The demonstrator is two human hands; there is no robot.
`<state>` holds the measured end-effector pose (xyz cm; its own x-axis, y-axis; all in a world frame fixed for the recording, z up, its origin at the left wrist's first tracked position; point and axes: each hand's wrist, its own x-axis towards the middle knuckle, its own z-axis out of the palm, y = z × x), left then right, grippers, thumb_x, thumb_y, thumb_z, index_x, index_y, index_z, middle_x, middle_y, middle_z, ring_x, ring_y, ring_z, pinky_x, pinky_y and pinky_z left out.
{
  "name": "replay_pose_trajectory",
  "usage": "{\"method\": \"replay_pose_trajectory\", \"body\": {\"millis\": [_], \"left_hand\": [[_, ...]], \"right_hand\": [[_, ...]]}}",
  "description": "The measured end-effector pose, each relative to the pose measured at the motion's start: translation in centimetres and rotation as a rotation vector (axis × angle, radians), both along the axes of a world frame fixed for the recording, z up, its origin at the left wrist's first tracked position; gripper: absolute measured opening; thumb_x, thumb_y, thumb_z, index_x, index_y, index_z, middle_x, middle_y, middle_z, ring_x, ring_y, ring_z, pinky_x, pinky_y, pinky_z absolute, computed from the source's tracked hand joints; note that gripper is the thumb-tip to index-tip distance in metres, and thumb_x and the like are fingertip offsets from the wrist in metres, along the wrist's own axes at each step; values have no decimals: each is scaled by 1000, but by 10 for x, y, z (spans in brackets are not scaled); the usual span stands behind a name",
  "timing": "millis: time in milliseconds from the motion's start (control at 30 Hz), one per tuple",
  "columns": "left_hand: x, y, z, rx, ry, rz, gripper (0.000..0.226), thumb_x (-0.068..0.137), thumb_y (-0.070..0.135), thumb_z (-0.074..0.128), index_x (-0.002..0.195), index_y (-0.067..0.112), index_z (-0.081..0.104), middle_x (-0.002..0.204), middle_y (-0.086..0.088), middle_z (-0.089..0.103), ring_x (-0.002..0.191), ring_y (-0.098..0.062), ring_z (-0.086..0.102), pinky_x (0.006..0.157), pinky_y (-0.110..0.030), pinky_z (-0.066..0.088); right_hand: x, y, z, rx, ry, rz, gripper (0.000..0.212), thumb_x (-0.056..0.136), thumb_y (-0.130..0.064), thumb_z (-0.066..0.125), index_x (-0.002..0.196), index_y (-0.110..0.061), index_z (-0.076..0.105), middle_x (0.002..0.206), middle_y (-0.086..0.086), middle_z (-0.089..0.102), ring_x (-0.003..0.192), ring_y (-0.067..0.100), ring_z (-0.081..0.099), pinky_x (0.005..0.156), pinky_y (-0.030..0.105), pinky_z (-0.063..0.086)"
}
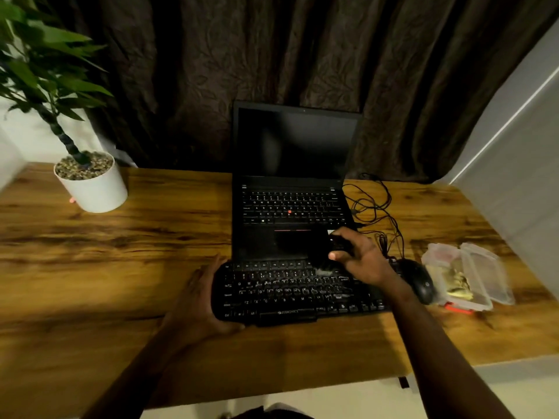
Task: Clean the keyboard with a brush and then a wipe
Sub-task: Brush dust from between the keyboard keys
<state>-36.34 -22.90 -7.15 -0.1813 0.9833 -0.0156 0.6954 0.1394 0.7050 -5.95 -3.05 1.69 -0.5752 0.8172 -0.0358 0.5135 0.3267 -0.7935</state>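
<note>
A black external keyboard lies on the wooden desk in front of an open laptop. My left hand holds the keyboard's left end, thumb under its front edge and fingers up along the side. My right hand hovers over the keyboard's upper right and grips a dark brush. The brush's pale bristles touch the top key rows. No wipe is plainly visible.
The laptop with a dark screen stands just behind the keyboard. A black mouse and tangled cables lie to the right. A clear plastic box sits at far right. A potted plant stands at back left.
</note>
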Motion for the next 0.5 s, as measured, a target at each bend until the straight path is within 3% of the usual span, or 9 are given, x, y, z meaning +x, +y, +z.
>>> {"method": "replay_pose_trajectory", "body": {"millis": [100, 200, 267, 400, 500], "left_hand": [[1, 0, 0, 4, 13, 5, 148, 38, 77, 82, 157, 30, 9, 160, 11, 22, 146, -14, 22, 118, -31, 17], [1, 0, 1, 22, 12, 2, 146, 39, 75, 83, 157, 27, 12, 159, 12, 23, 144, -13, 24, 118, -30, 20], [1, 0, 1, 24, 16, 1, 147, 39, 76, 83, 157, 26, 12, 159, 12, 23, 144, -12, 24, 118, -32, 22], [0, 1, -2, 23, 16, -6, 148, 39, 78, 82, 157, 27, 11, 160, 10, 23, 145, -13, 23, 119, -35, 20], [-3, 1, -4, 17, 14, -2, 147, 38, 79, 82, 157, 31, 11, 160, 12, 21, 145, -14, 22, 119, -36, 19]], "right_hand": [[20, 11, 4, 32, -63, -40, 33, 87, -6, 70, 110, -27, 58, 105, 3, 63, 94, 20, 66, 67, 35, 62], [28, 14, 8, 73, -87, -67, 37, 88, -4, 69, 110, -31, 55, 102, -2, 63, 89, 14, 65, 59, 18, 54], [22, 12, 8, 80, -94, -72, 35, 88, -6, 69, 110, -30, 55, 101, -4, 62, 88, 11, 64, 57, 14, 51], [2, 1, -3, 38, -39, 17, 32, 88, -11, 69, 112, -28, 57, 110, 4, 63, 99, 18, 65, 69, 31, 61], [4, 0, -1, 38, -22, 32, 31, 88, -9, 69, 111, -27, 57, 108, 5, 63, 98, 19, 65, 70, 32, 61]]}}
